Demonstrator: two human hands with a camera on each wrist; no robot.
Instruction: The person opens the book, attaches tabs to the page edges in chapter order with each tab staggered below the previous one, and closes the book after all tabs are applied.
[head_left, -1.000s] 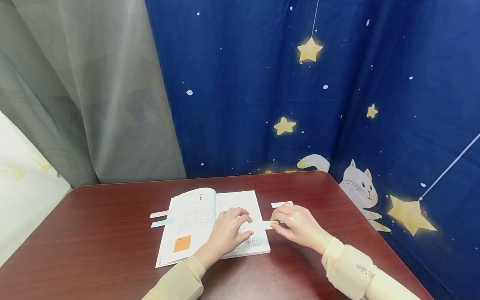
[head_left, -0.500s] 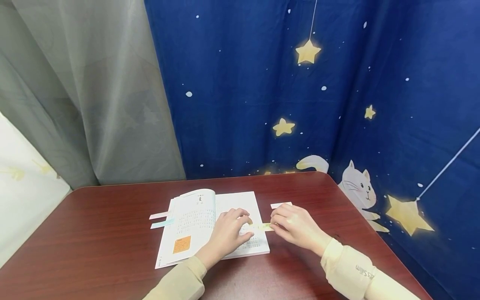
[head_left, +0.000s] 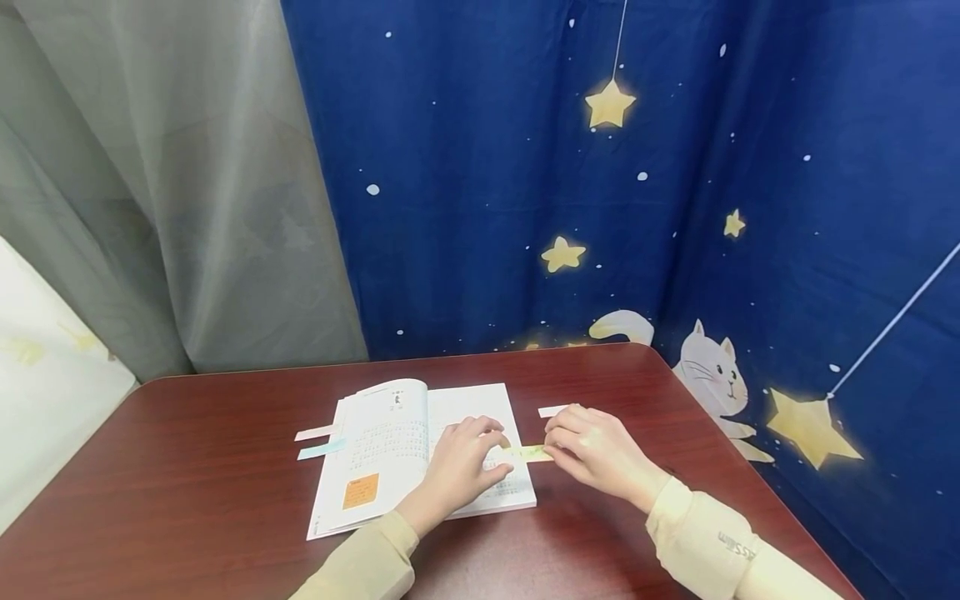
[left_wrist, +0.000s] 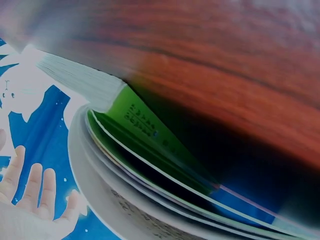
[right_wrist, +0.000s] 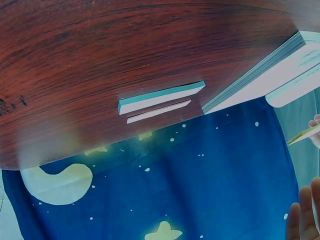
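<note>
Both hands meet at the open book's (head_left: 420,454) right edge: the right hand (head_left: 600,450) pinches a thin yellow-green strip (head_left: 529,452) by its end, the left hand (head_left: 465,462) curls over the other end. Looks feather-light, floppy, easily creased; best held by the tips.

The book (head_left: 420,454) lies at the centre of the surface (head_left: 187,467); 2 tabs (head_left: 318,442) lie left of it, a pad (head_left: 553,410) right.
</note>
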